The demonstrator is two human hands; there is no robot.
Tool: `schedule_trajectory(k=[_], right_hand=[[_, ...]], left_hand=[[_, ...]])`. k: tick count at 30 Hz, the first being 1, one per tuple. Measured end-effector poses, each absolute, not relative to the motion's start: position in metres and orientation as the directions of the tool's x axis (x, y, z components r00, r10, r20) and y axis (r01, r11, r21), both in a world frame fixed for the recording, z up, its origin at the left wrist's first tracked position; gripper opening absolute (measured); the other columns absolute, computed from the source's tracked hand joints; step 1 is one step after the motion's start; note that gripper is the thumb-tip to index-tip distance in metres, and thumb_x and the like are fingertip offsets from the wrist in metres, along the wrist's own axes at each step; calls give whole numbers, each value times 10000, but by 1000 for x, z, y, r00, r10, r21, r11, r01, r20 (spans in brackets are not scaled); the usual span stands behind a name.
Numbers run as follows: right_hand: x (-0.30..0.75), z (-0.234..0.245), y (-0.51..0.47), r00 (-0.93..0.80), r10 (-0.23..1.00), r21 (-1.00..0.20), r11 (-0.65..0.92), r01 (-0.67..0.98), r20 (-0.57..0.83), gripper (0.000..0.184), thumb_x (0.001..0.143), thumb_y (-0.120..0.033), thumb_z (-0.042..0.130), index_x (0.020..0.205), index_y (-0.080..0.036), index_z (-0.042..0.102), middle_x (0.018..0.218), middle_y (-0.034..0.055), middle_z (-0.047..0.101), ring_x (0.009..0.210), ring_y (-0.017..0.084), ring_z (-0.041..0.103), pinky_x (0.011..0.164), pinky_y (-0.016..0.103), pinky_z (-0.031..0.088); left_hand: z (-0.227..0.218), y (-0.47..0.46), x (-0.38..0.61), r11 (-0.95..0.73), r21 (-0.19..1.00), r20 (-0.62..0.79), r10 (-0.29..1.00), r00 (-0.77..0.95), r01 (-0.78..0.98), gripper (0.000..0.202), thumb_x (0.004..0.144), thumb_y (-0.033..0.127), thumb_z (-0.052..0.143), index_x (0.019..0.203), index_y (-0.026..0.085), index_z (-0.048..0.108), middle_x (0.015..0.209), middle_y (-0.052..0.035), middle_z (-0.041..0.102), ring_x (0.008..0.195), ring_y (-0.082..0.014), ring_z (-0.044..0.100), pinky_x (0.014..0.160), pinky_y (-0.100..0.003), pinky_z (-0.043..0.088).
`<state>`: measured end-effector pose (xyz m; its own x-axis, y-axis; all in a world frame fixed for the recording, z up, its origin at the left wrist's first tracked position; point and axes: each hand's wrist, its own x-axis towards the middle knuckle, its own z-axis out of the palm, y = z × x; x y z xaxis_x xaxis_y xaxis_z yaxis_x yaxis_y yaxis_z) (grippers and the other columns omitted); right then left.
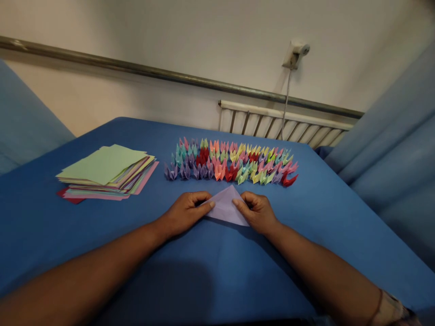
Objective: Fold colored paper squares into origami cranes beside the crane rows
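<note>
A folded sheet of lilac origami paper (226, 207), roughly a triangle with its point away from me, is held between both hands just above the blue table. My left hand (190, 210) pinches its left corner, thumb on top. On the other side my right hand (256, 210) grips the right part, its thumb pressed on the upper face. The fingers under the paper are hidden. Beyond the paper stand several rows of folded paper cranes (231, 165) in red, pink, purple, yellow, green and blue.
To the left lies a stack of coloured paper sheets (105, 170), pale green on top. The blue-covered table (163, 280) reaches back toward a white radiator (265, 122) and a metal rail (163, 74). Blue curtains (397, 127) hang at both sides. A wall socket (292, 55) carries a cord.
</note>
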<state>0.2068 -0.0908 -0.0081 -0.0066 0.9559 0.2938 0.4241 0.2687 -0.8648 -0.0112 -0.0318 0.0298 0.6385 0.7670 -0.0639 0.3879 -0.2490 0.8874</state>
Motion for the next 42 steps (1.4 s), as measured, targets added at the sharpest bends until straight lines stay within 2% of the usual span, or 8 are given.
schedule_trajectory(k=[7,12,17,22,28,32,38,42], right_hand=[[205,-16,-86,36,964,-869,219,444,262,296,860,-396,580,645,-196,547,563,-49,467,512,94,416,475,222,309],[211,-27,-74,60,969,-827,169,536,238,165,848,-337,578,940,-203,605,631,-39,559,531,122,505,516,237,409],[209,-10,-81,-105,856,-445,364,819,507,345,869,-207,507,1206,-168,565,1237,140,588,1166,272,516,990,440,412],[191,-3,-95,-460,845,-323,530,784,272,409,952,-331,472,1324,-169,528,1388,126,519,1286,262,444,1069,439,365],[188,-9,-100,-502,856,-310,515,799,125,581,966,-481,422,1448,-158,403,1510,154,376,1403,292,310,1131,462,288],[189,-10,-101,-508,856,-297,512,806,95,565,978,-489,385,1467,-207,382,1549,148,305,1431,320,246,1121,505,282],[188,-15,-100,-512,852,-293,521,802,113,572,981,-467,383,1474,-179,359,1539,136,332,1430,288,255,1141,466,267],[188,-15,-100,-505,858,-279,510,813,96,563,981,-472,383,1478,-209,355,1558,125,298,1436,292,242,1137,475,262]], left_hand=[[26,-32,-8,-279,871,-26,795,606,405,242,797,395,563,844,177,658,749,4,632,701,-164,566,646,-257,449],[18,-21,-11,-317,807,-12,835,551,499,257,794,401,545,844,179,663,762,0,660,727,-185,592,654,-266,459],[12,-6,-17,-429,677,47,836,547,598,273,823,377,519,915,179,682,861,-28,698,806,-218,624,699,-294,466],[12,-3,-14,-541,604,82,773,630,585,294,855,350,496,1030,184,663,998,-54,703,903,-225,637,786,-318,474],[17,7,-29,-543,448,47,807,588,710,381,822,239,522,1183,145,600,1025,-87,700,905,-242,653,815,-353,494],[18,-11,-32,-641,300,233,768,597,707,358,874,168,434,1196,126,587,1205,-109,638,1142,-295,573,1025,-431,409],[2,-80,-1,-771,253,128,625,770,584,732,857,466,562,1447,113,309,1511,-188,368,1399,-311,337,1140,-475,300],[-2,-91,-15,-728,104,-13,680,733,677,862,855,659,448,1438,33,345,1510,-250,332,1412,-358,299,1151,-496,238]])
